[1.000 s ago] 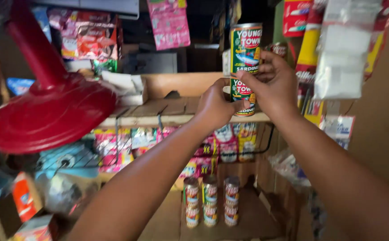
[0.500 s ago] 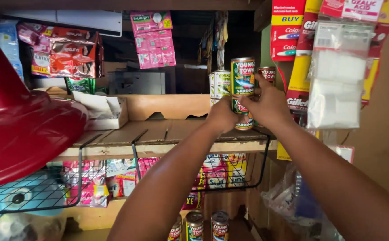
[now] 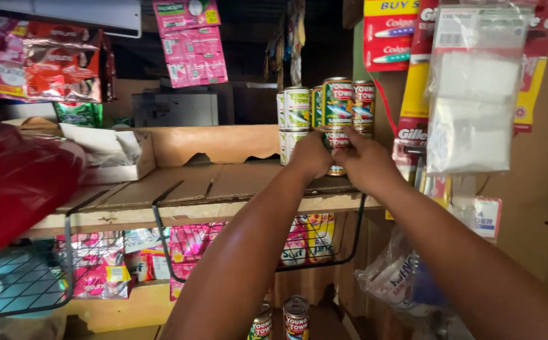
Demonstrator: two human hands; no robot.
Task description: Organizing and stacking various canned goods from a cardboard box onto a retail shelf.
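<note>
Both hands met at the right end of the shelf (image 3: 223,182), the left hand (image 3: 310,156) beside the right hand (image 3: 365,160), closed around a lower can (image 3: 335,141) with another can (image 3: 337,101) stacked on it. More cans (image 3: 296,110) stood just left and right of that stack, and a box (image 3: 107,154) sat well to the left on the same shelf. Sachets (image 3: 192,41) hung above, a wire basket (image 3: 255,252) hung under the shelf, and two cans (image 3: 283,318) stood far below.

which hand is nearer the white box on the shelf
Left. The left hand grips the cans on the side toward the white box; the right hand is on the cans' far side.
</note>
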